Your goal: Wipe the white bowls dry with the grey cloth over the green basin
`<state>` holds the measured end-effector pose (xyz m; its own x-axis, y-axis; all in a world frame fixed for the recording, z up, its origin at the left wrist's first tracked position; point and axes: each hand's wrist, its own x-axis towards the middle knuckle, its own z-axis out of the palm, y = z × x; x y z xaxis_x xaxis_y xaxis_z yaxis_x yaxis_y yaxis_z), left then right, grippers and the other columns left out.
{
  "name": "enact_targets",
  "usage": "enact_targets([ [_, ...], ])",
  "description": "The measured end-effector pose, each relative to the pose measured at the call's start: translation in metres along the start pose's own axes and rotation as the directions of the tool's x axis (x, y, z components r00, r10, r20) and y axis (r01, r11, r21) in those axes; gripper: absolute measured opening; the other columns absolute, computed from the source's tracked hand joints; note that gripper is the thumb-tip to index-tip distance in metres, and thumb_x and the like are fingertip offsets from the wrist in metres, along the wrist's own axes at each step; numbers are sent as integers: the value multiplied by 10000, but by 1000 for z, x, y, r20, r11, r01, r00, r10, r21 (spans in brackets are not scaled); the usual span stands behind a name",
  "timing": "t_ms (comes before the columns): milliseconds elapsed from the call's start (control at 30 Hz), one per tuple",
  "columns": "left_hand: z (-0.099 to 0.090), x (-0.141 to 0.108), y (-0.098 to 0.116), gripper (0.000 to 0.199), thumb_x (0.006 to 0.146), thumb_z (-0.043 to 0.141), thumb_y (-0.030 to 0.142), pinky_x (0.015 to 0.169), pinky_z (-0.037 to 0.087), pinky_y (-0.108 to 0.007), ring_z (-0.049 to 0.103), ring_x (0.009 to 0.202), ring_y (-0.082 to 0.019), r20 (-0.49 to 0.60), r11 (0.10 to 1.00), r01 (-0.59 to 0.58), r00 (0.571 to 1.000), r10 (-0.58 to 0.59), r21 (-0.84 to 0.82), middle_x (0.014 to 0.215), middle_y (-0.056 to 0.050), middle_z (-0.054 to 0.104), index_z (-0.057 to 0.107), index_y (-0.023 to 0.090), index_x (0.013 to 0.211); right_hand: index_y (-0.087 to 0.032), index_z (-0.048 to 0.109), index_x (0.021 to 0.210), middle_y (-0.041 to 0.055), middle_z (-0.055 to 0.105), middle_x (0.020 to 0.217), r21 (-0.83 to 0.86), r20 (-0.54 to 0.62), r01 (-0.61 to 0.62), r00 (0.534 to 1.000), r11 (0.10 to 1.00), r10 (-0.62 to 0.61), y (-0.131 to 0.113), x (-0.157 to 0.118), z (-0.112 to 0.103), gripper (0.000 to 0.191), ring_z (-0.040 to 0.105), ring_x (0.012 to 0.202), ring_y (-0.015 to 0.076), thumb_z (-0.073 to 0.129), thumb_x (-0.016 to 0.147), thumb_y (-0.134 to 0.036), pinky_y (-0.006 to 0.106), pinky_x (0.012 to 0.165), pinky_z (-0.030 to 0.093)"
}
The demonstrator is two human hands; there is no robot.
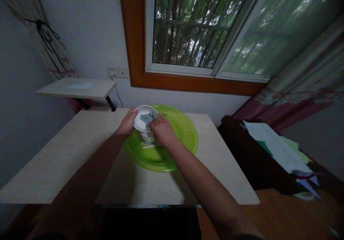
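Observation:
My left hand grips the left rim of a small white bowl, which is tilted so its inside faces me. In my right hand is a bunched grey cloth, pressed against the inside of the bowl. Both hands are over a round bright green plastic basket on the table. Below the bowl, a stack of dishes stands in the basket, partly hidden by the bowl and my right hand. A few pale sticks, perhaps chopsticks, lie just in front of the stack.
The pale wooden table carries a small raised shelf at its back left, with a paper label on it. Behind the table are a wall socket and a window. To the right, a dark brown piece of furniture holds papers.

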<state>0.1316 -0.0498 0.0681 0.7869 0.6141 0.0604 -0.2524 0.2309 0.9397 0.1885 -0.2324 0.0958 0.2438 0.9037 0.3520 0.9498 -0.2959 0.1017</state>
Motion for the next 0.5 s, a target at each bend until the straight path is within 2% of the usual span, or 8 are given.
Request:
enact_targets([
  [133,0,0,0,324,824,646,346,585,442,-238,584,667,-149,1,1000,-6,1000,6,21,785,-2,628,595,179,1097,-147,726,1053,123,757,1026,77,64,45,997,996,-50,-7,2,2,176,644,1027,257,591,943,-172,400,1050,418],
  [233,0,1,0,341,818,660,360,590,445,-237,587,680,-147,-12,1000,-7,1000,7,13,806,-4,633,587,187,1102,-166,706,1166,110,754,1059,119,58,53,996,991,-60,-13,3,4,236,650,1016,254,582,965,-186,387,982,446],
  [333,0,1,0,358,811,670,357,620,459,-240,601,716,-151,-24,1000,-5,1000,5,-18,842,-7,635,581,194,1116,-178,688,1223,112,751,1097,134,46,35,998,990,-42,-15,4,5,263,654,1031,241,572,988,-192,382,1001,434],
  [500,0,2,1,368,755,693,282,638,473,-242,614,746,-155,14,994,64,998,-63,-91,871,-8,641,564,203,1091,-167,705,1132,103,758,1071,90,37,44,998,995,-47,-8,4,3,191,659,1042,218,573,994,-175,386,1118,356],
])
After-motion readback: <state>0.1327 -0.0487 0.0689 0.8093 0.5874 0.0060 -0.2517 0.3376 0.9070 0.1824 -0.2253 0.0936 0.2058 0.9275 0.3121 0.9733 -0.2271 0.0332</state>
